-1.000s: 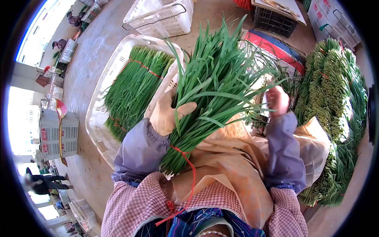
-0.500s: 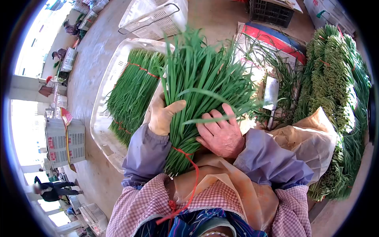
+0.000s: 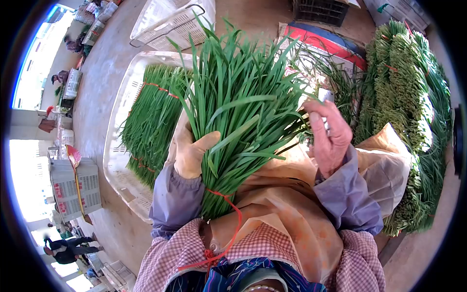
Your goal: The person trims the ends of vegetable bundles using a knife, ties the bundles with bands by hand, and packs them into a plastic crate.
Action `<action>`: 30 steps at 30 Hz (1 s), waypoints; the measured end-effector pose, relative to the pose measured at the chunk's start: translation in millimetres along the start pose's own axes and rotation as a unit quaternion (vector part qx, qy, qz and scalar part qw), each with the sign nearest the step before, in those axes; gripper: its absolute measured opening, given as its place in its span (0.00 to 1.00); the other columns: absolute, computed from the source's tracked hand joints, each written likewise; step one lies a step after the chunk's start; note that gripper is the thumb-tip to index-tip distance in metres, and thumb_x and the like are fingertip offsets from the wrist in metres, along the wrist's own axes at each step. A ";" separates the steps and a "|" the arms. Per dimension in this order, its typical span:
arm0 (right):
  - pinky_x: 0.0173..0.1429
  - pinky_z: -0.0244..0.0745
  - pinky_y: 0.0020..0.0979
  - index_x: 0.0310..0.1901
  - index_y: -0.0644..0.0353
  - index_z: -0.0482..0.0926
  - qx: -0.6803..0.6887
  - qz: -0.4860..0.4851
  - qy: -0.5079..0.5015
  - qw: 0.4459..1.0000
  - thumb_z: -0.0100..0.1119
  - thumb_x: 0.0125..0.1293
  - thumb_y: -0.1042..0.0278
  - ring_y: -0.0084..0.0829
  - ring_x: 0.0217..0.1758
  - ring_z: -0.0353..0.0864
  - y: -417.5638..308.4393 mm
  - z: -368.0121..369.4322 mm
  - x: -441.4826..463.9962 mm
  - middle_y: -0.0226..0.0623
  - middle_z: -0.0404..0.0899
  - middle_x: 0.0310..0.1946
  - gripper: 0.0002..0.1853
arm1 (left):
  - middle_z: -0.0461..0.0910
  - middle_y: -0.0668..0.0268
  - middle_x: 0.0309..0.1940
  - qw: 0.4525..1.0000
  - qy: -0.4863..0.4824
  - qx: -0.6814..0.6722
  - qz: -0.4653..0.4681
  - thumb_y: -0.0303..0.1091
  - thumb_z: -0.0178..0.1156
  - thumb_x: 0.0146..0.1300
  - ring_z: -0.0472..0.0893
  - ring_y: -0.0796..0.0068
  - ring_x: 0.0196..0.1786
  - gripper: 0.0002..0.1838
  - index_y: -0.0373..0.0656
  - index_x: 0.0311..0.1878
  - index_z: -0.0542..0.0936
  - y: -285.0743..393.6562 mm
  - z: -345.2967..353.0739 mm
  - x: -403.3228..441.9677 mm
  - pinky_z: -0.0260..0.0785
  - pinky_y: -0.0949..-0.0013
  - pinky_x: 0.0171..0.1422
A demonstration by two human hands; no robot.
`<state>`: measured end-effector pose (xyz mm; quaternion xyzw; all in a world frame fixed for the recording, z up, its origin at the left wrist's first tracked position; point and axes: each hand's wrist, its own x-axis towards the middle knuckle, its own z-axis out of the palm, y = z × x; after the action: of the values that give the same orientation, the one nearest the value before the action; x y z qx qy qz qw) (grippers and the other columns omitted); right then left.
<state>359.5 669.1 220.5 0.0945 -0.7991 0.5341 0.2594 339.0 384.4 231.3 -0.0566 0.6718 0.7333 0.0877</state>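
A large bunch of garlic chives leans across my lap, its leaves fanned out away from me. My left hand, in a pale glove, grips the bunch from its left side with the thumb across the front. Red string circles the stems near the cut ends, and a long tail of it hangs down over the apron. My bare right hand is at the right edge of the leaves, fingers bent together at a leaf tip. Behind that hand a cleaver is mostly hidden.
On the left, a white plastic crate holds tied chives. Another white crate stands beyond it. Loose chive leaves lie on sacking at the right, beside a tall stack of chive bundles. People are in the left background.
My right hand has lifted off the middle of the bunch and moved right to the leaf tips. The left hand keeps its grip. The view has shifted slightly.
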 end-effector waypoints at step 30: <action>0.39 0.77 0.30 0.42 0.66 0.81 0.043 -0.050 -0.124 0.990 0.62 0.63 0.80 0.30 0.35 0.83 -19.6 -20.1 44.8 0.41 0.83 0.33 0.06 | 0.82 0.58 0.49 0.998 -0.059 0.031 0.009 0.26 0.68 0.58 0.82 0.71 0.48 0.26 0.28 0.59 0.72 4.5 15.3 -1.5 0.74 0.67 0.57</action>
<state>336.2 684.8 265.3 0.2112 -0.7956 0.5383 0.1806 340.1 399.2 237.4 -0.0045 0.6886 0.7147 0.1225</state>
